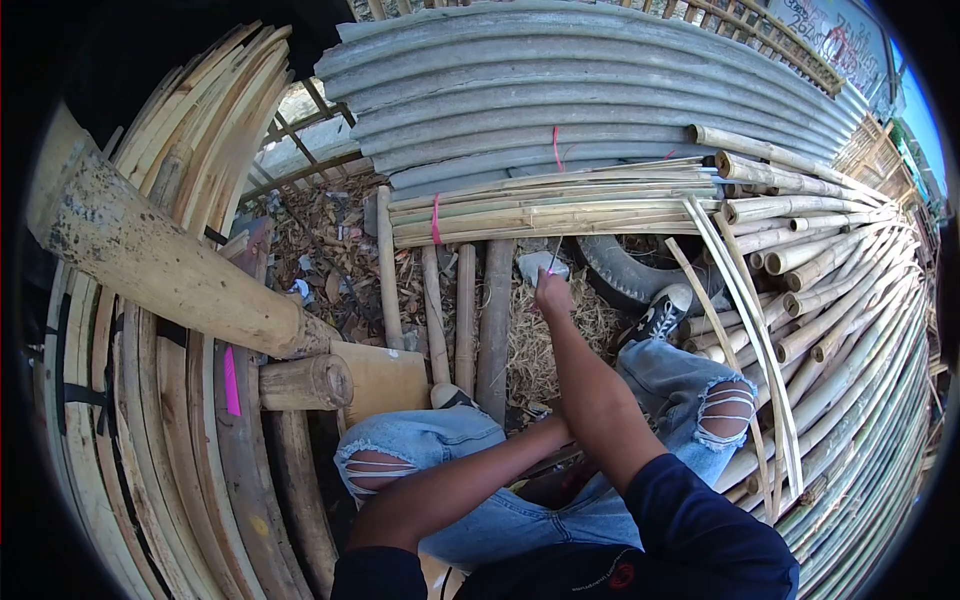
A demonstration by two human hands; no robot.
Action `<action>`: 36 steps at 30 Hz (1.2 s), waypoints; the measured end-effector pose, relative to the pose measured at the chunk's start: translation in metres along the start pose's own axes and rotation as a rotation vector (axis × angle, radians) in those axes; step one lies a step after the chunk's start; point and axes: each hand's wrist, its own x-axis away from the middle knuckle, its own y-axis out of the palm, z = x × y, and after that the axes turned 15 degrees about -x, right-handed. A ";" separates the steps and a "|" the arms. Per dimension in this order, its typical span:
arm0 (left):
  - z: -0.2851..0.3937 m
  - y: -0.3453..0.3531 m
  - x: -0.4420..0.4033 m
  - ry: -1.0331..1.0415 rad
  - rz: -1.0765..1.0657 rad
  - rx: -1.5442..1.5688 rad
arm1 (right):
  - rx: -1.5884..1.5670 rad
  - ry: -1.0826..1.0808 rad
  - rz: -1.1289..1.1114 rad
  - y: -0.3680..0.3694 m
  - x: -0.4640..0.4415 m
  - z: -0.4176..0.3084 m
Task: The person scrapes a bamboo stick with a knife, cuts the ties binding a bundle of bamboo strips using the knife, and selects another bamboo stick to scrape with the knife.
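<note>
My right hand (553, 292) is closed around a thin tool with a pinkish handle, its slim tip pointing up toward the bundle of split bamboo strips (560, 214). A pale grey stone or block (532, 264) lies just beyond this hand. The bundle runs sideways in front of me, with a pink tie (436, 220) around its left part. My left forearm reaches across my lap and passes under my right arm, which hides the left hand and its fingers.
Bamboo poles (830, 270) are stacked at the right, with loose strips (745, 320) leaning there. A tyre (612, 272) lies beyond my shoe. Corrugated metal sheets (580, 80) stand behind. At the left are a thick bamboo post (170, 255) and long slats (200, 130).
</note>
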 end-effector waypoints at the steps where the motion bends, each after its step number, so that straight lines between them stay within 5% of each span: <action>1: 0.029 -0.025 0.004 -0.004 0.007 0.000 | 0.055 0.028 0.090 -0.013 0.001 -0.004; 3: 0.115 -0.101 0.012 -0.352 -0.604 -0.551 | 0.119 0.058 0.181 -0.038 0.003 0.000; 5: 0.116 -0.114 0.004 -0.322 -0.683 -0.600 | 0.349 0.042 0.232 -0.060 0.003 0.014; 9: 0.068 -0.142 -0.016 -0.568 -0.146 -0.483 | 0.204 -0.011 0.188 -0.062 -0.010 0.057; 11: 0.016 -0.155 -0.026 -0.584 0.049 -0.227 | -0.466 0.209 -0.056 -0.050 -0.012 0.050; 13: -0.061 -0.145 -0.038 -0.504 0.427 0.439 | -0.972 0.254 -0.192 -0.030 -0.003 0.047; 14: -0.062 -0.158 -0.028 -0.496 0.430 0.436 | -1.166 0.219 -0.302 -0.027 0.008 0.045; 16: -0.055 -0.182 -0.008 -0.424 0.452 1.214 | -1.451 0.186 -0.514 -0.035 0.039 0.030; 19: -0.065 -0.179 -0.006 -0.330 0.482 1.242 | -1.773 0.326 -0.896 -0.044 0.092 0.015; 21: -0.087 -0.166 -0.017 -0.357 0.402 1.261 | -1.773 0.385 -1.002 -0.034 0.097 0.017; 23: -0.150 -0.139 -0.043 0.598 -0.600 2.012 | -1.638 0.479 -0.771 -0.015 0.090 0.022; 25: -0.110 -0.143 -0.048 0.655 -0.519 1.869 | -1.586 0.240 -0.138 0.008 0.043 0.070; 26: -0.065 -0.156 -0.038 0.176 -0.066 1.675 | -1.446 0.140 0.211 0.012 0.024 0.090; 27: -0.036 -0.163 -0.037 -0.266 0.353 1.383 | -1.183 0.169 0.236 -0.004 0.031 0.092; 28: -0.026 -0.160 -0.045 -0.350 0.498 1.313 | -1.316 0.223 0.169 -0.001 0.022 0.112; 29: -0.028 -0.156 -0.051 -0.344 0.496 1.303 | -1.443 0.276 0.101 0.004 0.011 0.128; 31: -0.040 -0.141 -0.062 -0.357 0.379 0.177 | -1.344 0.319 -0.018 -0.014 0.035 0.100; 34: -0.004 -0.143 -0.055 -0.431 0.149 -0.211 | -1.330 0.348 -0.285 -0.022 0.040 0.071; 36: -0.002 -0.159 -0.063 -0.384 0.204 -0.206 | -1.438 0.324 -0.435 -0.030 0.027 0.051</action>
